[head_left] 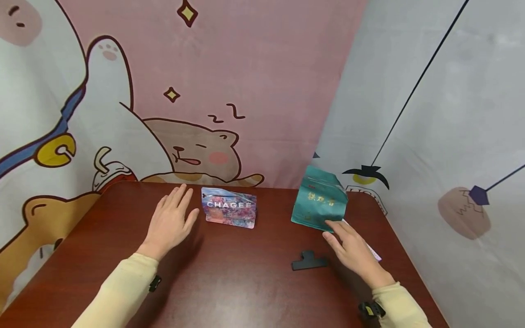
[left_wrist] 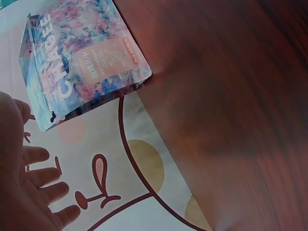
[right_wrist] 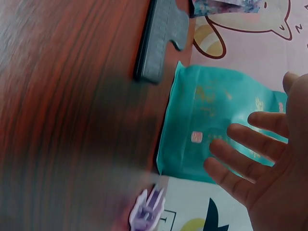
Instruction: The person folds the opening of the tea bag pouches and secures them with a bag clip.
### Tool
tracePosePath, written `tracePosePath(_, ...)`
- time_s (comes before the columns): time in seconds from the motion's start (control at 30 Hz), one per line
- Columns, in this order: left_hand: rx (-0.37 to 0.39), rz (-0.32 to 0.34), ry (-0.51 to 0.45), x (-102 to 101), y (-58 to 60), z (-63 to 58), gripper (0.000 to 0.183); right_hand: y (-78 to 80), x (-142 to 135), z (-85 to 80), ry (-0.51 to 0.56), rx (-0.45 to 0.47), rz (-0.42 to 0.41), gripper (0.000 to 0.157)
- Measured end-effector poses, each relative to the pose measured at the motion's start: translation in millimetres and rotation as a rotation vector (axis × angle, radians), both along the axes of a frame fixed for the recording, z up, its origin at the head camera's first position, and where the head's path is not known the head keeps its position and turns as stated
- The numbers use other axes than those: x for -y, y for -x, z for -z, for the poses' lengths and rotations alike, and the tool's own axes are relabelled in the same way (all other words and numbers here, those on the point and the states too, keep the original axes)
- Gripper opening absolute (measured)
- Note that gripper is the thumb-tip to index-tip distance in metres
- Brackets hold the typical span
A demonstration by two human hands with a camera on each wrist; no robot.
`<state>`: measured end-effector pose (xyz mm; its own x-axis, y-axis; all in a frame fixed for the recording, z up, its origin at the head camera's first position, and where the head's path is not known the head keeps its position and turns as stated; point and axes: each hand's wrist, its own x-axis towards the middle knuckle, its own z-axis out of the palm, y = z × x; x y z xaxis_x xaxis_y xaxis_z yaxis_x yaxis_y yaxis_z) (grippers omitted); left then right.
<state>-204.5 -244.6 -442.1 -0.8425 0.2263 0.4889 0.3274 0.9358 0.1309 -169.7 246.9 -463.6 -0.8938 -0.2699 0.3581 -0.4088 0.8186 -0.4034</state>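
Observation:
My left hand (head_left: 170, 223) is held over the left part of the table, fingers straight, just left of a floral pouch (head_left: 229, 208) lettered CHAGEE. That pouch (left_wrist: 86, 53) stands upright near the table's back edge. On the right, my right hand (head_left: 354, 250) reaches forward with fingers extended and spread, its fingertips overlapping the lower corner of a teal pouch (head_left: 317, 200) with gold characters. A black bag clip (head_left: 309, 261) lies in front of the teal pouch, left of the right hand. Partly hidden behind that hand is a white and purple clip (right_wrist: 147, 209).
The brown wooden table (head_left: 238, 282) ends at a cartoon-printed cloth (head_left: 279, 91) hanging behind it and along its right side. Each wrist carries a small black camera mount (head_left: 155, 283).

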Motion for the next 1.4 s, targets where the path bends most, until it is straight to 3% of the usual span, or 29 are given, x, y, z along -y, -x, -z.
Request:
tracePosePath(0.23,-0.014,0.015,0.001,-6.1,1.4,-0.6,0.062,3.9,12.9,3.8,0.046,-0.047,-0.058,0.041)
tracePosePath(1.03,-0.031,0.062,0.005,-20.1,10.5,-6.9,0.059,24.8,54.0,3.0,0.12,0.007,-0.115,0.042)
tracePosePath(1.4,-0.014,0.081,0.034,-37.7,17.0,-11.5,0.058,28.4,65.0,6.0,0.139,0.029,-0.131,0.041)
